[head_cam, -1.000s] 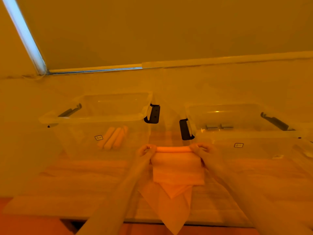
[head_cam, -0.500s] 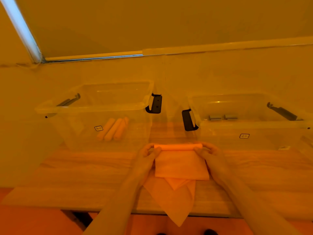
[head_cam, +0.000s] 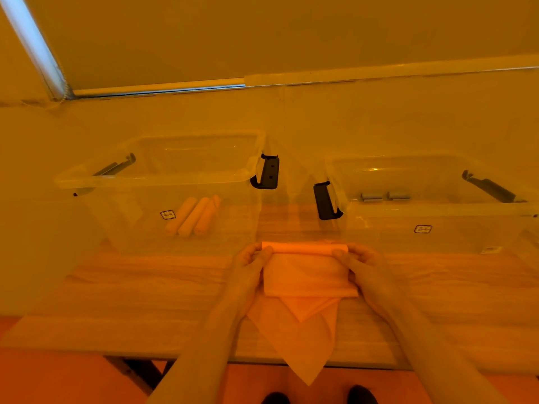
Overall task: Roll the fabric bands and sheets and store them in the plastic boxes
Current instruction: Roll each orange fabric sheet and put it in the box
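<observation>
Presently: fabric sheet mid-roll at table's near-edge centre, both hands pinching the roll ends.

Table [head_cam: 145, 301], wood-grain top: carries all items; right end cut off by frame. L plastic box [head_cam: 163, 182], far-left of top, lid off, prob. so rolls drop straight in; holds 3 finished rolls [head_cam: 194, 215] side by side on its floor. R plastic box [head_cam: 431, 205], far-right, partly out of frame; 2 small grey rolls [head_cam: 385, 196] at its back wall, material hard to tell through clear wall. Fabric sheet [head_cam: 306, 275]: lies betw. the boxes, rolled portion at far end, loose corner hanging over near edge, likely so roll is worked toward the body. Left hand [head_cam: 250, 263] and right hand [head_cam: 361, 263]: each pinches one roll end, thumb on top, fingers curled behind, prob. to keep roll tight and even; fingertips hidden behind roll. Orange cast masks true colours.
</observation>
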